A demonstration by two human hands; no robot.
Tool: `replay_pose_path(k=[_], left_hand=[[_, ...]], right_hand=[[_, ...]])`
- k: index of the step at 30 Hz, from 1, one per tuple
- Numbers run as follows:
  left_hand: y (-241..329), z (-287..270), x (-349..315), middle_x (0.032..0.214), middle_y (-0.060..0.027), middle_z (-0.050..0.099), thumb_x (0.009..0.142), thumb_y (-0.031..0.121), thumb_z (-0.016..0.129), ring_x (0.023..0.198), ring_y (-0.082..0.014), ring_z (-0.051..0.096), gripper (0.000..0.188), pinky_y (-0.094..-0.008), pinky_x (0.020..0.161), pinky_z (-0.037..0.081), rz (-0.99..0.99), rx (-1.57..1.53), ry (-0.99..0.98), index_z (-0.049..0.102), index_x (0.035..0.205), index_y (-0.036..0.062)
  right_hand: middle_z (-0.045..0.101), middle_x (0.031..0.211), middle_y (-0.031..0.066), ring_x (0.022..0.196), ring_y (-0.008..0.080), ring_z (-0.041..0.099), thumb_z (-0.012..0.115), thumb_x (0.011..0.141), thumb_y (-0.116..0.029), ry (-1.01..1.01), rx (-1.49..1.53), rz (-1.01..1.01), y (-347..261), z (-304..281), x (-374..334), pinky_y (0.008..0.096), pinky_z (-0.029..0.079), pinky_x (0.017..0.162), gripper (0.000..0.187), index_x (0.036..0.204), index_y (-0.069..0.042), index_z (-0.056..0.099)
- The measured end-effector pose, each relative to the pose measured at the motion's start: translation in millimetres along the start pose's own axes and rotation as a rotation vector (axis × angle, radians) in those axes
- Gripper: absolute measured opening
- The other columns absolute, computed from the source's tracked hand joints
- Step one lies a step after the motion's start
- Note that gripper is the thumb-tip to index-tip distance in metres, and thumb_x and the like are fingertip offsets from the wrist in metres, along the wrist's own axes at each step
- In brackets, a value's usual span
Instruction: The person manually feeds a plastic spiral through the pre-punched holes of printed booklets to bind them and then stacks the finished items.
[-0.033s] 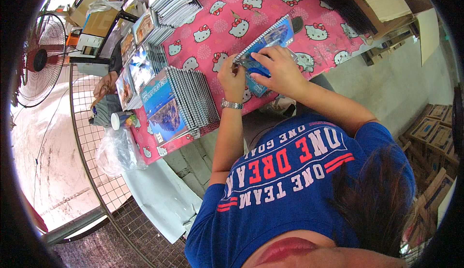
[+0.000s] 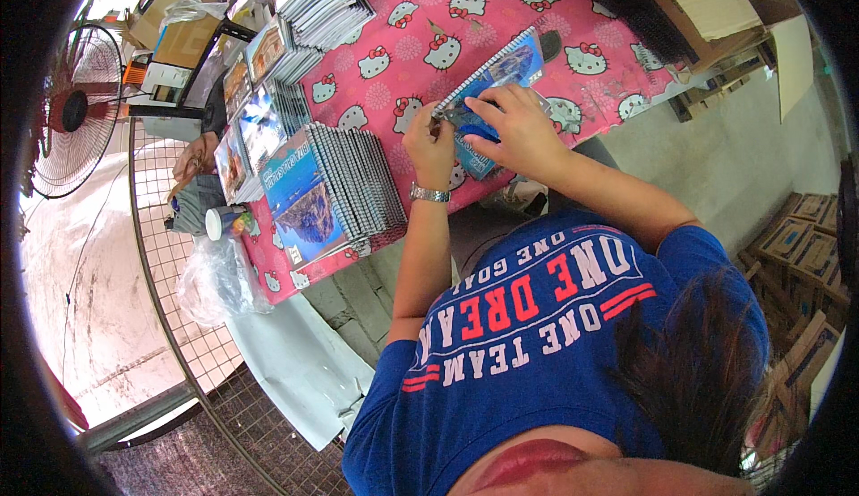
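A spiral-bound notebook (image 2: 519, 59) with a blue picture cover lies slantwise on the table in front of me, its wire binding along the far left edge. My left hand (image 2: 429, 142) is closed at the near left end of that binding, thumb and fingers pinching the notebook's corner. Curled over the cover, my right hand (image 2: 519, 129) grips a tool with two blue handles, seemingly pliers (image 2: 483, 129). The tool's tip points toward the binding end by my left fingers; its jaws are hidden.
Left of my hands stands a tall stack of spiral notebooks (image 2: 309, 205), with more notebook piles (image 2: 304, 12) behind. A pink patterned cloth (image 2: 385, 12) covers the table. Cardboard boxes (image 2: 698, 4) sit at the far right. A fan (image 2: 76, 111) and a plastic bag (image 2: 219, 286) are at left.
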State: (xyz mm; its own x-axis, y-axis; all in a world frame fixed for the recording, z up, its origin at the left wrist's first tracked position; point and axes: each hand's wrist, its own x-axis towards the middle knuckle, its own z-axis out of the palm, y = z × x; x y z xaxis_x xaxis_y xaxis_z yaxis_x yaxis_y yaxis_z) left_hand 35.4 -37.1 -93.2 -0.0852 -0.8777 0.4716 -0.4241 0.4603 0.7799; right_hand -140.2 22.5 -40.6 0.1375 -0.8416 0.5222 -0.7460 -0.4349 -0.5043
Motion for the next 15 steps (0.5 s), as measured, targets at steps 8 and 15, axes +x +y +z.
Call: replay_pose_path(k=[8, 15], left_hand=[[26.0, -6.7, -1.9, 0.086, -0.0112, 0.069, 0.08, 0.001, 0.07, 0.073, -0.02, 0.067, 0.018, -0.0308, 0.065, 0.052, -0.028, 0.097, 0.087, 0.07, 0.098, 0.0033], [146.5, -112.0, 60.2, 0.09, -0.0108, 0.068, 0.08, 0.009, 0.071, 0.081, -0.0212, 0.064, 0.018, -0.034, 0.07, 0.05, 0.308, 0.32, 0.339, 0.067, 0.097, 0.0044]], right_hand=[[0.068, 0.093, 0.0122, 0.086, 0.0195, 0.064, 0.071, 0.085, -0.031, -0.609, 1.065, 0.746, 12.1, -1.7, 8.2, 0.0344, 0.051, 0.077, 0.042, 0.112, 0.001, 0.065], [0.067, 0.107, 0.0155, 0.099, 0.0321, 0.064, 0.076, 0.076, -0.023, -0.139, 0.309, 0.278, 71.2, -38.7, -16.7, 0.0383, 0.05, 0.087, 0.044, 0.116, -0.006, 0.066]])
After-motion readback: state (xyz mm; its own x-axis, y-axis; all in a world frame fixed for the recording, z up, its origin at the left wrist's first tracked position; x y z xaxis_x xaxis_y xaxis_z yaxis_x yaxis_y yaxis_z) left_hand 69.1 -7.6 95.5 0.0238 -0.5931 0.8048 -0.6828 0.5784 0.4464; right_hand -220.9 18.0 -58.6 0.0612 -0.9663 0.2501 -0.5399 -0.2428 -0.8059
